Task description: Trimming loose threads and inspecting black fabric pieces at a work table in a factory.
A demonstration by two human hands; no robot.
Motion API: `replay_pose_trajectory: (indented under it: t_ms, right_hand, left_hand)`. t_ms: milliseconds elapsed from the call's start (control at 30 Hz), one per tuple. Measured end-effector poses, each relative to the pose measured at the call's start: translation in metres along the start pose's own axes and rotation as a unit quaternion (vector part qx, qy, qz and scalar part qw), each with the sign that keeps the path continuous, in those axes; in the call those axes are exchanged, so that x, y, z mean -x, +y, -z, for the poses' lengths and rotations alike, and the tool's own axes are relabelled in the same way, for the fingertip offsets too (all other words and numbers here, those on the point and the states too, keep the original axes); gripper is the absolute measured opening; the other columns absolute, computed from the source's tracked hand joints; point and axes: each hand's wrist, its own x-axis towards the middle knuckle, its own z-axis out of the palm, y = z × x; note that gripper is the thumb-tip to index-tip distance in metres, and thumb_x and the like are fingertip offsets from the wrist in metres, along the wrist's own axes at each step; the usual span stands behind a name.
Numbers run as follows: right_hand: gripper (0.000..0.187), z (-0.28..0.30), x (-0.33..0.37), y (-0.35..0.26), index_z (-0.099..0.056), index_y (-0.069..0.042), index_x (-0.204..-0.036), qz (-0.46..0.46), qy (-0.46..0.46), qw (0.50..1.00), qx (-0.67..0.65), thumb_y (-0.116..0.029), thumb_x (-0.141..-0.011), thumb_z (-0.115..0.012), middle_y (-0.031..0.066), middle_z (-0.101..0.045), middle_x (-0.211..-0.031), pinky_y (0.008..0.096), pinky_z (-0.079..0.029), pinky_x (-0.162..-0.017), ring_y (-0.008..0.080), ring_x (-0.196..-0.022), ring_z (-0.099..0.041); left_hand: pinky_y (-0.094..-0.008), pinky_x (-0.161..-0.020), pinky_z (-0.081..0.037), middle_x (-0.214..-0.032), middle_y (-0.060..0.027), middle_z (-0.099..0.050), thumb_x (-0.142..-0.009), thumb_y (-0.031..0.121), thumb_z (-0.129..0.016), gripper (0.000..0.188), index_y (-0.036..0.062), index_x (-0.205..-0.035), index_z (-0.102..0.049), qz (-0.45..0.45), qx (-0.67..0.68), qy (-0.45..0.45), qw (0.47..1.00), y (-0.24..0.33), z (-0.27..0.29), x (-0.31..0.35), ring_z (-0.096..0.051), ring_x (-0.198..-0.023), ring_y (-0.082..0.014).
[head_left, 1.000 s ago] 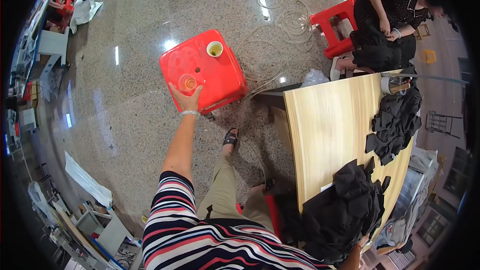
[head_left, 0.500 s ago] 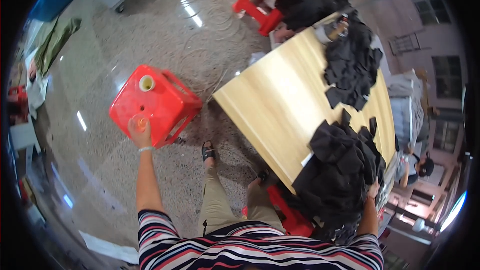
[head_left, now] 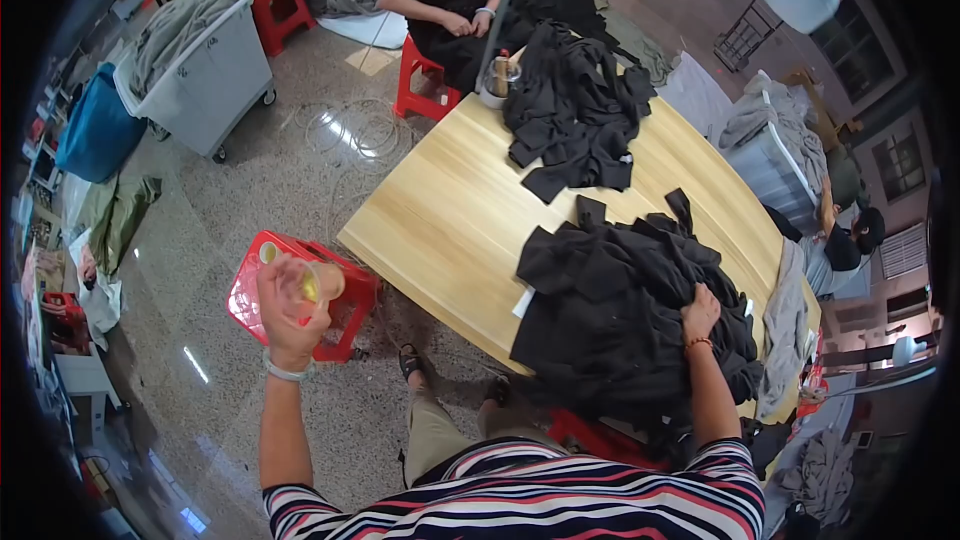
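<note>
My left hand (head_left: 288,332) is wrapped round a clear cup (head_left: 306,290), held tilted above the red stool (head_left: 345,318). Something yellow shows through the cup; I cannot tell what it is. Another small, pale cup (head_left: 268,253) stands on the stool's far part, close to my fingers. On the wooden table, my right hand (head_left: 701,314) has its fingers curled into a heap of black cloth pieces (head_left: 610,315). The fingertips are partly lost in the folds.
Farther along the table (head_left: 430,220) lie a second black heap (head_left: 580,105) and a container (head_left: 497,90) beside a pole. A seated person (head_left: 455,15) is at the far end. A wheeled white cart (head_left: 215,90) of grey cloth stands far left; another person (head_left: 850,245) is at right.
My left hand has raised the cup from near the stool top. My right hand shows farther in on the black heap. The whole view has tilted up, showing more of the room.
</note>
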Motion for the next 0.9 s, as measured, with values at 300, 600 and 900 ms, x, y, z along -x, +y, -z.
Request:
replay_pose_trajectory:
  t_ms: [300, 600, 900]
  right_hand:
    - [0.034, 0.016, -0.006, -0.026, -0.062, -0.014, -0.113, -0.018, 0.024, 0.992, -0.126, -0.010, -0.079, -0.057, 0.0094, -0.058, -0.124, 0.0432, -0.030, -0.106, 0.0262, -0.119, -0.050]
    - [0.035, 0.015, 0.000, -0.030, -0.063, -0.014, -0.114, -0.038, 0.006, 0.986, -0.164, -0.012, -0.079, -0.059, 0.0105, -0.057, -0.128, 0.0415, -0.029, -0.107, 0.0262, -0.121, -0.048]
    - [0.032, 0.021, -0.001, -0.029, -0.064, -0.012, -0.113, -0.055, 0.002, 0.977, -0.206, -0.013, -0.082, -0.056, 0.0139, -0.054, -0.130, 0.0444, -0.023, -0.110, 0.0279, -0.125, -0.045]
  left_hand:
    - [-0.0386, -0.101, -0.044, -0.124, -0.0140, -0.051, -0.072, -0.010, -0.067, 0.069, 0.0047, -0.130, -0.033, 0.011, 0.195, -0.231, 0.953, 0.182, -0.099, -0.008, -0.052, -0.120, -0.0240]
    - [-0.0291, -0.087, -0.048, -0.101, -0.0098, -0.058, -0.071, 0.007, -0.079, 0.062, 0.0014, -0.124, -0.046, -0.078, 0.135, -0.278, 0.948, 0.308, -0.136, 0.017, -0.060, -0.099, -0.0178]
    - [-0.0450, -0.095, -0.043, -0.108, -0.0202, -0.061, -0.070, 0.009, -0.082, 0.059, 0.0041, -0.117, -0.047, -0.314, 0.094, -0.349, 0.878, 0.398, -0.139, 0.022, -0.062, -0.101, -0.0293]
